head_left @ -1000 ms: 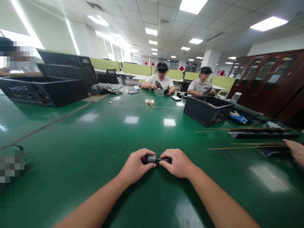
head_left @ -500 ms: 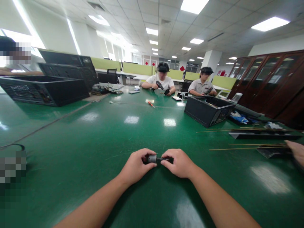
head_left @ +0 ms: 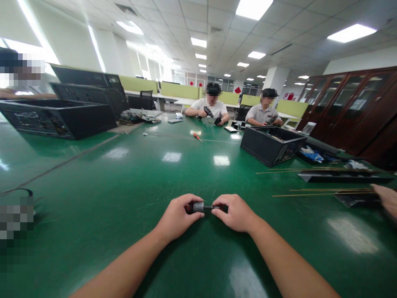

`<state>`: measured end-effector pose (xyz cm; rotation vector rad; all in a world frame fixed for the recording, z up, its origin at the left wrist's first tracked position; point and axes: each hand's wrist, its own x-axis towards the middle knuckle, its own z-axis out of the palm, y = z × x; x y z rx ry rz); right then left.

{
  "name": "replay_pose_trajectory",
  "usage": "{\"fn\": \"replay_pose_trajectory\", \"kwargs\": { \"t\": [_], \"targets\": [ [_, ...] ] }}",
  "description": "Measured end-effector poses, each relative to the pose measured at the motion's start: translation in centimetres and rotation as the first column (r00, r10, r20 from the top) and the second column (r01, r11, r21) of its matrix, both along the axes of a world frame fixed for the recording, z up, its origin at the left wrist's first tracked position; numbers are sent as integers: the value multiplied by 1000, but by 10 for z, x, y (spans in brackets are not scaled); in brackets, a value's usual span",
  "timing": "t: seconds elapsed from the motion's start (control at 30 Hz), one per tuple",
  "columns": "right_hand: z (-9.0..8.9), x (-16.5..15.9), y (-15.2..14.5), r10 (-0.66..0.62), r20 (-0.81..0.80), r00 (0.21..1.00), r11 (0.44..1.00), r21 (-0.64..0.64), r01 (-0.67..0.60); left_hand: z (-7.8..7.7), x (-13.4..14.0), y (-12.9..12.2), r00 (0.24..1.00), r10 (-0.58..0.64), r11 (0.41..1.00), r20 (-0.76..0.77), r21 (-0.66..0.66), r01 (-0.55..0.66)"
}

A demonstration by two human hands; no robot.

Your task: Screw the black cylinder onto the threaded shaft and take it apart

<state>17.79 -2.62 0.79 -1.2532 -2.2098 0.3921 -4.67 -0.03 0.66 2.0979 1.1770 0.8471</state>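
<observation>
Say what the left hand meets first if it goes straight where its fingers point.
Likely the right hand, facing it across a small gap spanned by the dark shaft; depth unclear.

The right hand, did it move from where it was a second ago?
Yes, a little: the right hand has shifted to the right, judged against the orange screwdriver lying on the green table.

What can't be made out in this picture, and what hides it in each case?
All in the head view:
Held part: both ends, mostly covered by the left hand and right hand.
Co-worker's hand: the rest, cut off by the right edge.
Screwdriver: tip shape, too small.
Left black case: its floor, hidden by its near walls.
</observation>
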Motion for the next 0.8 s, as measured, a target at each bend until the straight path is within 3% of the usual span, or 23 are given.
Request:
{"fn": "replay_pose_trajectory", "kwargs": {
  "t": [0.8],
  "targets": [
    [-1, 7, 3, -25, 3, 1000, 999, -41, 25, 4, 0, -1, 1000, 24, 1000, 2, -9, -24]
  ]
}}
